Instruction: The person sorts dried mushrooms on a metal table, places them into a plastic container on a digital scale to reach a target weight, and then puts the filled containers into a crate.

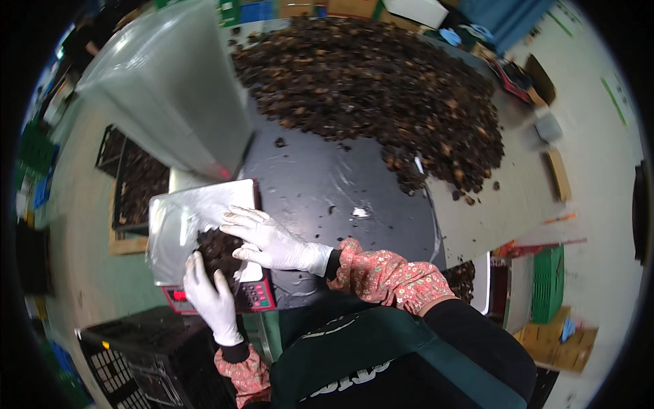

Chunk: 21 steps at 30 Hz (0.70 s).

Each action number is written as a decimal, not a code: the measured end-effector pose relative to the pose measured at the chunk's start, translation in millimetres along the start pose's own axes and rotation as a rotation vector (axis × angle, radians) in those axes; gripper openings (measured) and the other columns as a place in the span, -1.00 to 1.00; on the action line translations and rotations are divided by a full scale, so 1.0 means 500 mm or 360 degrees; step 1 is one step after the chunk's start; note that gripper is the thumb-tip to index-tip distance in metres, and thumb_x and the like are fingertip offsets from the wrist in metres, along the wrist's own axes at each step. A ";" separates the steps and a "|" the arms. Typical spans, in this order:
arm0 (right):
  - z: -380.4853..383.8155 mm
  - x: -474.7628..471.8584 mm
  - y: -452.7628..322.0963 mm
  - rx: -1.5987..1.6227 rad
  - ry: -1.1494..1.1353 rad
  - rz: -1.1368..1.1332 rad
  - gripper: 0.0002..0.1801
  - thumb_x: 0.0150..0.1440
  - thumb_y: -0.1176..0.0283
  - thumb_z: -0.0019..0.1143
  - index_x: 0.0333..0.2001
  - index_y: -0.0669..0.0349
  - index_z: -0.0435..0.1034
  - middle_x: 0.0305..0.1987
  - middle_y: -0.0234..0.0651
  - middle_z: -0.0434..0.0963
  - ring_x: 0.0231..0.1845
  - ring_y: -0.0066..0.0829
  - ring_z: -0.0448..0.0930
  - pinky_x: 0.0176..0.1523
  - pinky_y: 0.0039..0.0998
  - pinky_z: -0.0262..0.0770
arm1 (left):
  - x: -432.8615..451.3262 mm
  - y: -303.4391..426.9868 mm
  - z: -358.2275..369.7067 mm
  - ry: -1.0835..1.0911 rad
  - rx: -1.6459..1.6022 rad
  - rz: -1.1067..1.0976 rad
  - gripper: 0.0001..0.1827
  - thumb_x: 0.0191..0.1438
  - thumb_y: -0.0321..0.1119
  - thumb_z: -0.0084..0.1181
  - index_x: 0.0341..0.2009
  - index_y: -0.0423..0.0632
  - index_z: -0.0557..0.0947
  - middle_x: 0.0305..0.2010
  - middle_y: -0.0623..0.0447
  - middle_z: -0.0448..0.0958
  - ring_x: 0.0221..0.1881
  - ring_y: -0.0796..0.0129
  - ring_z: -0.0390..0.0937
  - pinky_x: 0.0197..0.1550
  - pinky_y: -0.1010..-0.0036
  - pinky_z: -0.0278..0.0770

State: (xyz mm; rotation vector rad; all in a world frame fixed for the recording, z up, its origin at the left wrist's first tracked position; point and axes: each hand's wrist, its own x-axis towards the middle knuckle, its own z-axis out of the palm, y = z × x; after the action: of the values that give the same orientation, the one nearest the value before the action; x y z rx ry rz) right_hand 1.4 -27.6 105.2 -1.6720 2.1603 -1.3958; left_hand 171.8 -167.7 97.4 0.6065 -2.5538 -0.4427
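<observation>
A clear plastic bag (176,235) with dark brown dried pieces (219,248), which look like mushrooms or fungus, lies on the metal pan (232,193) of a red digital scale (268,292). My left hand (209,301), in a white glove, rests on the near left side of the filled part, thumb and fingers apart. From the right, my right hand (278,248), gloved too, lies over the bag with its fingers stretched out and its thumb spread. Neither hand visibly pinches the plastic. Part of the filling is hidden under my hands.
A large pile of dried pieces (368,82) covers the far side of the dark tabletop (306,174). Beyond the scale stands a tall stack of clear plastic bags (179,87). Black crates (153,353) stand below left, and a filled crate (138,189) sits farther left.
</observation>
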 end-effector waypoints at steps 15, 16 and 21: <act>-0.440 -0.493 0.339 -0.1225 0.0991 0.1311 -0.36 0.12 0.23 0.18 0.28 0.10 0.29 0.30 -0.05 0.37 0.34 -0.07 0.31 0.37 -0.12 0.21 | 0.084 0.378 0.201 -0.0390 -0.0959 0.0423 -0.76 0.15 -0.56 0.04 -0.08 -0.18 0.62 -0.10 -0.10 0.59 -0.02 0.11 0.54 0.11 0.31 0.45; -0.435 -0.487 0.352 -0.1254 0.0879 0.1262 -0.36 0.12 0.23 0.18 0.29 0.07 0.29 0.31 -0.08 0.37 0.34 -0.09 0.32 0.36 -0.14 0.21 | 0.089 0.415 0.236 -0.0495 -0.0952 0.0555 -0.77 0.14 -0.55 0.06 -0.09 -0.18 0.63 -0.09 -0.11 0.58 0.00 0.10 0.54 0.12 0.31 0.45; -0.355 -0.483 0.319 -0.1064 0.0797 0.0832 -0.53 0.13 0.25 0.16 0.14 0.08 0.45 0.28 -0.22 0.44 0.35 -0.15 0.33 0.33 -0.14 0.21 | 0.102 0.531 0.423 -0.0762 -0.1032 0.0495 -0.71 0.13 -0.48 0.11 -0.02 -0.16 0.58 0.08 -0.15 0.48 0.12 0.02 0.48 0.21 0.31 0.41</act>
State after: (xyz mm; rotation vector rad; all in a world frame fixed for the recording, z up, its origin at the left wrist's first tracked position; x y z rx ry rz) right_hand -115.1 271.2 -6.6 -0.7430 3.2907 -1.0701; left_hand -66.3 74.4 47.8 -0.1529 -2.6234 -1.3506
